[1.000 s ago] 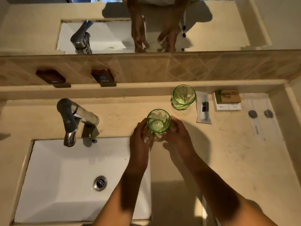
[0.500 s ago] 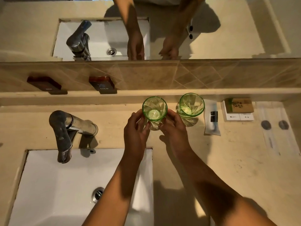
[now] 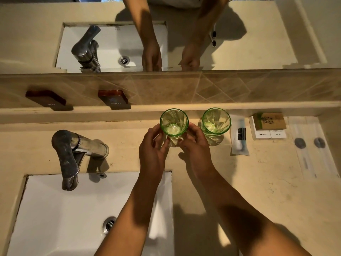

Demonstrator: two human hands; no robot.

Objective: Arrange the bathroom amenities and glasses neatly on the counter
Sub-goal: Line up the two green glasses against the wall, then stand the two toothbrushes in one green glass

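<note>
Two green ribbed glasses stand upright side by side at the back of the beige counter, close to the low ledge. My left hand and my right hand cup the left glass from both sides, fingertips on its lower wall. The right glass stands free just past my right fingers. To its right lie a white toothbrush sachet, a brown soap box on top of flat white boxes, and a clear packet with two dark discs.
A chrome tap stands left of my hands over the white sink, which fills the lower left. Hot and cold plaques sit on the tiled splashback. A mirror rises above it. A side wall closes the counter's right end.
My hands have carried the left glass away from me, from mid-counter to the back beside the other glass. The other items have stayed put.
</note>
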